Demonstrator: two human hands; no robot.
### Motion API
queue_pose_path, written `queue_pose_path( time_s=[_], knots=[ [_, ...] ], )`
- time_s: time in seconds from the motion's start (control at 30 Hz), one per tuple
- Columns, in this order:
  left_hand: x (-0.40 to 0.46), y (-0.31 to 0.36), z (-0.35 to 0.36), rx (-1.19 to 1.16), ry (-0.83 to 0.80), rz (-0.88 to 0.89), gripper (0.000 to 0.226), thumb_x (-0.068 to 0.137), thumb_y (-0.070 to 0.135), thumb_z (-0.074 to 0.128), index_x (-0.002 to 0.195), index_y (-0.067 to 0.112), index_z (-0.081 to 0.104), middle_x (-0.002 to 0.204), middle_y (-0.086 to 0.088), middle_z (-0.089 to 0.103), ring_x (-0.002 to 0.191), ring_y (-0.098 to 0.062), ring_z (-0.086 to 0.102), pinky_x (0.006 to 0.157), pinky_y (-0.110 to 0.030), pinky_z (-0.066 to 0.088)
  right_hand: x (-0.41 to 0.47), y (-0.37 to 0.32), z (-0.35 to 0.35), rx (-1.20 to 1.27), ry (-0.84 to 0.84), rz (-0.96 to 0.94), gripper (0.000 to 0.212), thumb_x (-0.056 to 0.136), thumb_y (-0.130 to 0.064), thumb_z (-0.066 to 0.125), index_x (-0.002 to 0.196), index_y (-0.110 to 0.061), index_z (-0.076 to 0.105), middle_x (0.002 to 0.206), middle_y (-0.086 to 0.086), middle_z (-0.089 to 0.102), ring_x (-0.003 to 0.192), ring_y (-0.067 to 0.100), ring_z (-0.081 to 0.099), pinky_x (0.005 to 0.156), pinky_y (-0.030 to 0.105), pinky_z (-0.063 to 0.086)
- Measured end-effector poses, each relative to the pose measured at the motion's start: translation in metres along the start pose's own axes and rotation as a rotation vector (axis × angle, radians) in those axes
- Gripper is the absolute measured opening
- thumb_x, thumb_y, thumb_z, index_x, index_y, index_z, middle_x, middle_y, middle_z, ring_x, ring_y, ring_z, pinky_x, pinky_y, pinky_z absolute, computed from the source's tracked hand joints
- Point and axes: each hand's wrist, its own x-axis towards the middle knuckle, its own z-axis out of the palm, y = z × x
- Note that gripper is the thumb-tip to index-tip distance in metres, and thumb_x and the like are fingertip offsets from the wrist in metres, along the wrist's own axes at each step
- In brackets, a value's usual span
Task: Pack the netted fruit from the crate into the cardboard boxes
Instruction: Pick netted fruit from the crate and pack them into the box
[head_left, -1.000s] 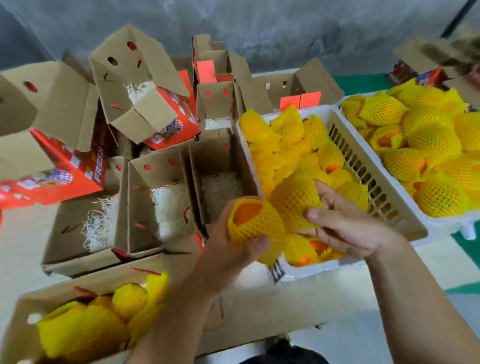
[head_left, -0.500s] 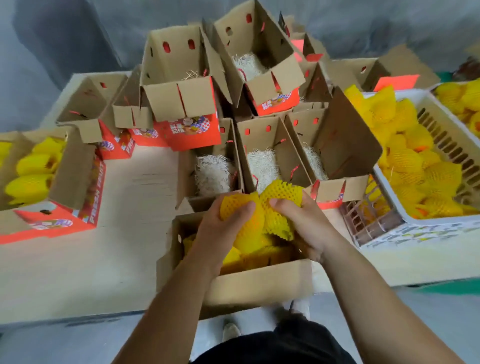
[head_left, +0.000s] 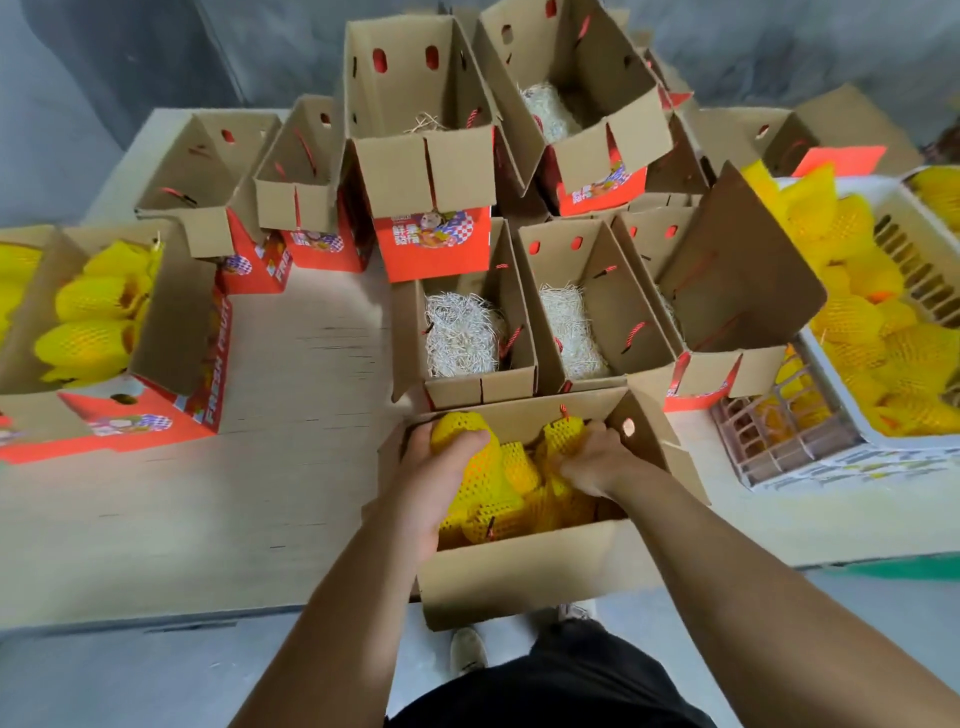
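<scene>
While both hands (head_left: 511, 462) grip netted fruit (head_left: 460, 431) inside the near box (head_left: 524, 566), packing proceeds; next likely calls for seating them snugly.

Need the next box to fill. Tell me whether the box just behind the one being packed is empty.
No fruit yet: the box behind holds only pale shredded padding.

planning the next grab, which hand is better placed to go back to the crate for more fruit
Probably the right hand: it is on the side of the white crate, at the box's right end. The left hand grips a netted fruit farther away.
</scene>
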Motion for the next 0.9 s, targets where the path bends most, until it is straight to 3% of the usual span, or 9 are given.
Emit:
queue_pose_path(
  time_s=[0.13,0.27,0.33,0.4,0.47,0.57,0.67,0.8,0.9],
  knots=[
    [0.004,-0.004,0.003,0.029,-0.033,-0.11,0.079,0.052,0.055,0.082,0.126,0.041,0.059,0.129,0.004,0.064,0.117,-0.023,0.064,0.107,-0.053,0.049,-0.011,0.005,-0.005,-0.031,0.057,-0.025,0.089,0.089,-0.055,0.067,0.153,-0.009,0.025,0.155,0.015,0.036,0.142,0.034,0.041,0.115,0.046,0.037],
    [0.005,-0.005,0.008,0.042,-0.093,-0.075,0.061,0.074,0.058,0.081,0.127,0.038,0.058,0.13,0.001,0.066,0.115,-0.021,0.067,0.102,-0.05,0.054,-0.047,0.003,0.0,0.069,0.443,-0.367,0.068,0.084,-0.063,0.063,0.137,-0.023,0.05,0.13,0.005,0.055,0.125,0.03,0.049,0.109,0.042,0.041],
    [0.005,-0.003,0.017,0.07,-0.199,-0.079,0.075,0.072,0.068,0.073,0.136,0.036,0.054,0.135,-0.002,0.065,0.119,-0.023,0.066,0.107,-0.051,0.05,-0.068,-0.005,0.004,0.346,0.144,-0.558,0.065,0.083,-0.064,0.065,0.139,-0.034,0.05,0.121,-0.006,0.062,0.12,0.017,0.055,0.104,0.034,0.045],
    [0.006,0.0,0.027,0.022,-0.349,-0.083,0.068,0.087,0.068,0.06,0.142,0.028,0.055,0.134,-0.01,0.067,0.113,-0.027,0.068,0.104,-0.048,0.052,-0.073,-0.008,0.008,0.566,-0.127,-0.599,0.063,0.085,-0.047,0.076,0.14,-0.035,0.046,0.107,-0.005,0.07,0.097,0.013,0.068,0.087,0.036,0.057],
    [0.008,0.005,0.034,0.027,-0.396,-0.05,0.046,0.104,0.049,0.045,0.141,0.024,0.058,0.129,-0.006,0.071,0.109,-0.022,0.07,0.101,-0.039,0.052,-0.066,-0.004,0.003,0.626,0.004,-0.543,0.065,0.077,-0.041,0.081,0.133,-0.037,0.047,0.105,-0.004,0.07,0.09,0.009,0.069,0.082,0.034,0.058],
    [0.021,0.007,0.027,0.635,-0.366,0.214,0.046,0.099,0.028,0.052,0.145,0.028,0.055,0.141,0.001,0.062,0.125,-0.017,0.059,0.106,-0.03,0.044,-0.052,0.008,-0.006,0.653,0.255,-0.4,0.058,0.075,-0.042,0.08,0.124,-0.037,0.049,0.107,-0.009,0.066,0.099,0.007,0.065,0.089,0.034,0.055],
    [0.032,-0.006,0.023,1.658,-0.472,0.271,0.061,0.089,0.052,0.056,0.148,0.035,0.047,0.153,-0.001,0.048,0.142,-0.032,0.04,0.117,-0.044,0.032,-0.045,0.02,-0.005,0.685,0.325,-0.298,0.06,0.07,-0.045,0.076,0.121,-0.044,0.044,0.104,-0.016,0.061,0.097,0.006,0.061,0.088,0.037,0.051],
    [0.042,-0.024,0.038,1.991,-0.329,0.203,0.058,0.095,0.022,0.056,0.149,0.028,0.035,0.15,-0.005,0.051,0.143,-0.034,0.034,0.116,-0.045,0.023,-0.042,0.018,0.002,0.56,0.293,-0.271,0.066,0.065,-0.053,0.073,0.122,-0.042,0.042,0.102,-0.012,0.063,0.096,0.015,0.063,0.086,0.033,0.048],
    [0.045,-0.026,0.044,2.121,-0.297,0.399,0.05,0.094,0.024,0.054,0.142,0.025,0.044,0.139,0.0,0.06,0.136,-0.027,0.037,0.111,-0.04,0.024,-0.045,0.012,0.006,0.437,0.317,-0.322,0.06,0.069,-0.053,0.074,0.115,-0.045,0.037,0.097,-0.013,0.061,0.092,0.019,0.061,0.082,0.031,0.045]
  ],
)
